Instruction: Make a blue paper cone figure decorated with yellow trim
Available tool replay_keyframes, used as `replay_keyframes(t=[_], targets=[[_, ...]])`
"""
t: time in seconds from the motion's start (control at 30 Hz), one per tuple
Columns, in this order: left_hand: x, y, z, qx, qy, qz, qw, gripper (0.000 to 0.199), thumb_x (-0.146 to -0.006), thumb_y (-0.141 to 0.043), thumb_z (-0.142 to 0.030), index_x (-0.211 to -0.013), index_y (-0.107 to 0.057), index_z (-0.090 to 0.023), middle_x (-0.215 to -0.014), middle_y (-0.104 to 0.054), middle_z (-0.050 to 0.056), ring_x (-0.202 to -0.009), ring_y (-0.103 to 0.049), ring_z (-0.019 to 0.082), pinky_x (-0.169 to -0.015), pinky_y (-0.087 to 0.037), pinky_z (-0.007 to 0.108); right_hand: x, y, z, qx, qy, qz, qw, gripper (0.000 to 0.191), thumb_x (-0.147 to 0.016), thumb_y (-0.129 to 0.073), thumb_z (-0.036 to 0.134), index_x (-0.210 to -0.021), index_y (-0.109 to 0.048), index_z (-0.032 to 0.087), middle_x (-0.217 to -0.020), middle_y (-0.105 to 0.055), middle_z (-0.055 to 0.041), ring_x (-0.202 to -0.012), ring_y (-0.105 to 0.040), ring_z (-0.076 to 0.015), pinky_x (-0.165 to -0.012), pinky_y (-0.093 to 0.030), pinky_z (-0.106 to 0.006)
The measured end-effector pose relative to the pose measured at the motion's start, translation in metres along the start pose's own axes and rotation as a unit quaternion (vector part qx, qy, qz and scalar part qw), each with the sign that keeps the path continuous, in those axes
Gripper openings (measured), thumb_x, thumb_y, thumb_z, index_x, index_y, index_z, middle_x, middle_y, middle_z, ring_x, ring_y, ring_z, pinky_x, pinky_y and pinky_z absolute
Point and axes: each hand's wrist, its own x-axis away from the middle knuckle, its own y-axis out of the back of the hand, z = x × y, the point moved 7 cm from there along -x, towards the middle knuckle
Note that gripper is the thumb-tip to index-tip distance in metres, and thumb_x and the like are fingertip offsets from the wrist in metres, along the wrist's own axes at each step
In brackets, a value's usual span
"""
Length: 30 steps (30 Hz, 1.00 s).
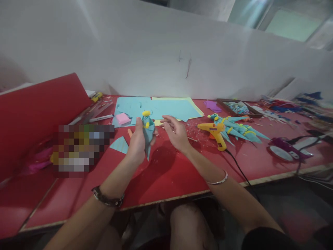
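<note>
My left hand (137,140) is wrapped round a blue paper cone figure (148,133), its point downward. Yellow pieces sit on the figure's top and front. To the right of it, apart from it, my right hand (177,133) hovers with fingers loosely bent and spread, nothing visible in them. A flat blue paper wedge (120,145) lies on the table left of my left hand. The yellow glue gun (214,131) rests on its side to the right of my right hand, beside several finished-looking blue paper cones with yellow trim (234,126).
Blue sheets (171,107) lie at the back of the red table (171,180), with a pink pad (122,119) near them. Further right are a tray of scraps (238,108), purple paper (212,106) and a purple device with cables (288,149). A blurred-out patch covers the left side.
</note>
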Motion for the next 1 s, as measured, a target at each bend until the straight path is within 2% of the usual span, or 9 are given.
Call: replay_keyframes(t=[0.1, 0.23, 0.37, 0.53, 0.67, 0.87, 1.0], targets=[[0.004, -0.002, -0.002, -0.043, -0.029, 0.000, 0.999, 0.049, -0.080, -0.029, -0.058, -0.063, -0.053, -0.019, -0.041, -0.047, -0.003, -0.033, -0.038, 0.007, -0.040, -0.035, 0.021, 0.004, -0.006, 0.010, -0.056, 0.008, 0.009, 0.998, 0.039, -0.079, -0.046, 0.045, -0.110, -0.049, 0.022, -0.108, -0.058, -0.0078, -0.098, -0.057, -0.0167, -0.085, -0.047, -0.033], [0.010, -0.007, -0.004, -0.130, -0.051, -0.006, 0.990, 0.047, -0.081, -0.032, -0.054, -0.053, -0.047, -0.020, -0.038, -0.041, -0.003, -0.036, -0.038, 0.009, -0.040, -0.033, 0.023, 0.010, -0.015, 0.020, -0.105, 0.004, 0.027, 0.994, 0.041, -0.077, -0.049, 0.047, -0.110, -0.049, 0.023, -0.110, -0.058, -0.0061, -0.104, -0.054, -0.0179, -0.091, -0.043, -0.035], [0.015, -0.012, -0.006, -0.167, -0.075, -0.001, 0.983, 0.036, -0.080, -0.039, -0.050, -0.064, -0.052, -0.020, -0.045, -0.045, -0.003, -0.044, -0.044, 0.010, -0.045, -0.037, 0.023, 0.014, -0.020, 0.022, -0.136, -0.024, 0.037, 0.990, 0.036, -0.078, -0.048, 0.046, -0.105, -0.051, 0.023, -0.103, -0.059, -0.0043, -0.098, -0.055, -0.0169, -0.088, -0.045, -0.034], [0.017, -0.013, -0.001, -0.160, -0.048, -0.008, 0.986, 0.036, -0.080, -0.038, -0.051, -0.077, -0.056, -0.021, -0.048, -0.046, -0.003, -0.045, -0.046, 0.011, -0.044, -0.038, 0.023, 0.016, -0.021, 0.020, -0.173, -0.067, 0.041, 0.982, 0.033, -0.078, -0.047, 0.043, -0.102, -0.052, 0.021, -0.098, -0.059, -0.0042, -0.088, -0.056, -0.0159, -0.076, -0.050, -0.032], [0.015, -0.011, 0.002, -0.137, -0.047, -0.011, 0.989, 0.038, -0.077, -0.041, -0.055, -0.083, -0.058, -0.022, -0.050, -0.047, -0.002, -0.048, -0.049, 0.012, -0.043, -0.038, 0.023, 0.016, -0.021, 0.022, -0.173, -0.069, 0.044, 0.982, 0.032, -0.077, -0.049, 0.043, -0.099, -0.051, 0.021, -0.097, -0.058, -0.0036, -0.088, -0.056, -0.0152, -0.075, -0.050, -0.030], [0.012, -0.005, 0.012, -0.091, -0.019, -0.030, 0.995, 0.041, -0.074, -0.044, -0.058, -0.080, -0.059, -0.021, -0.051, -0.049, -0.002, -0.050, -0.051, 0.011, -0.043, -0.039, 0.020, 0.017, -0.026, 0.017, -0.176, -0.099, 0.081, 0.976, 0.040, -0.077, -0.046, 0.049, -0.107, -0.047, 0.022, -0.098, -0.056, -0.0039, -0.076, -0.056, -0.0141, -0.054, -0.051, -0.026], [0.011, -0.003, 0.014, -0.050, -0.006, -0.042, 0.998, 0.038, -0.073, -0.048, -0.056, -0.087, -0.059, -0.022, -0.061, -0.055, -0.002, -0.056, -0.054, 0.010, -0.047, -0.043, 0.018, 0.018, -0.031, 0.011, -0.174, -0.113, 0.112, 0.972, 0.050, -0.070, -0.056, 0.048, -0.111, -0.044, 0.023, -0.099, -0.055, -0.0042, -0.079, -0.055, -0.0147, -0.055, -0.052, -0.025]])
